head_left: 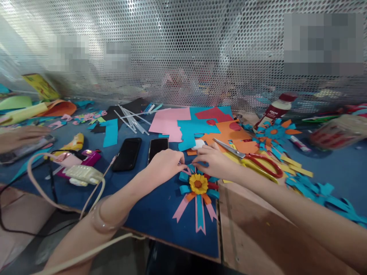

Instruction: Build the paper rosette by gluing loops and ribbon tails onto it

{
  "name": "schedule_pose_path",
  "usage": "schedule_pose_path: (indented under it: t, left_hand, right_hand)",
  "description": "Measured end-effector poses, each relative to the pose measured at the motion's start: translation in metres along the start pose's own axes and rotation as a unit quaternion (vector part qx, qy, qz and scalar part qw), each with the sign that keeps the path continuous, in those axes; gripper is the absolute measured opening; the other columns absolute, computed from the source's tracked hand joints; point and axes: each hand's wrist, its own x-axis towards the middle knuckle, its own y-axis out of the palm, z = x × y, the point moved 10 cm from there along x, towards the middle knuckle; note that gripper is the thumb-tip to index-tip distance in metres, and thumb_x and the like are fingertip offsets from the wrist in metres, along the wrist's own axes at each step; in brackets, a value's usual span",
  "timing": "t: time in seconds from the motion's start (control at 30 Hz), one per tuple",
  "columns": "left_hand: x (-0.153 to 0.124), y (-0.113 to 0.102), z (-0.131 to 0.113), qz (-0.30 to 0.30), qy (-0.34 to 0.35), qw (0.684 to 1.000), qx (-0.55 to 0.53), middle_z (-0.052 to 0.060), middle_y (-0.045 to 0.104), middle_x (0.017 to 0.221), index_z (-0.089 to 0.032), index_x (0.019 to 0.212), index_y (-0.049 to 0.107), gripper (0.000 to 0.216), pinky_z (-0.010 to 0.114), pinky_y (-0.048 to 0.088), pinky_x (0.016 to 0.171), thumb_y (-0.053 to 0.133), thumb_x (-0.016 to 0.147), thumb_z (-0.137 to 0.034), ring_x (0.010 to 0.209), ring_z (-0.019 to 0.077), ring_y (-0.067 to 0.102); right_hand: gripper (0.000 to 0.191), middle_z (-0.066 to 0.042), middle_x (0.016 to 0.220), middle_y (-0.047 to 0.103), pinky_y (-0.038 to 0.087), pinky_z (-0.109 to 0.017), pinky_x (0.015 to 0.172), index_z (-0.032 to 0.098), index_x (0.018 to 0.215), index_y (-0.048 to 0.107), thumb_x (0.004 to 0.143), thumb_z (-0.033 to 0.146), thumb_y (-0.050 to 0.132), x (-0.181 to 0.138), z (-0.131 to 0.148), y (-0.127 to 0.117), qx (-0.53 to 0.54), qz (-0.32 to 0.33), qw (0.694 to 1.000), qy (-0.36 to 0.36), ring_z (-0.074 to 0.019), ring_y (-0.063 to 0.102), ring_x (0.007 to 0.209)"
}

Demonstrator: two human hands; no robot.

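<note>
Both hands were at the upper edge of a paper rosette (198, 186) lying on the blue table (149, 214). The left hand (166, 165) had its fingertips pinched together on a small pink strip at the rosette's top; its grip was clenched on that strip. The right hand (215, 162) rested just opposite, fingers bent down onto the blue loops at the same edge; whether its grip was grasping a loop or only pressing on it could not be told. The rosette had a yellow centre with an orange core, blue loops around it, and pink, blue and orange ribbon tails pointing toward the person.

Red-handled scissors (252, 158) lay just beside the right wrist, on orange and yellow paper. Two dark phones (127, 153) lay side by side near the left hand. A second blue and orange rosette (273, 131) sat farther right, near a red-capped bottle (276, 109). Loose pink, blue and red sheets (186, 124) lay beyond the hands. Another person's hand (20, 137) rested at the far left edge of the table.
</note>
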Motion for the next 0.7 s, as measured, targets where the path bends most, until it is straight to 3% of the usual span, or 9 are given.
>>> schedule_pose_path:
  t: [0.7]
  left_hand:
    - [0.0001, 0.0044, -0.0050, 0.000, 0.017, 0.999, 0.039, 0.007, 0.070, 0.077, -0.020, 0.086, 0.070, 0.023, 0.028, 0.037, 0.057, 0.057, 0.084, -0.039, 0.073, 0.0226, 0.064]
  right_hand:
    - [0.017, -0.003, 0.074, 0.060, 0.026, -0.033, 0.075, 0.021, 0.081, 0.073, 0.087, 0.027, 0.058, -0.0044, 0.0027, -0.0051, 0.009, -0.014, 1.000, -0.003, -0.0194, 0.055, 0.084]
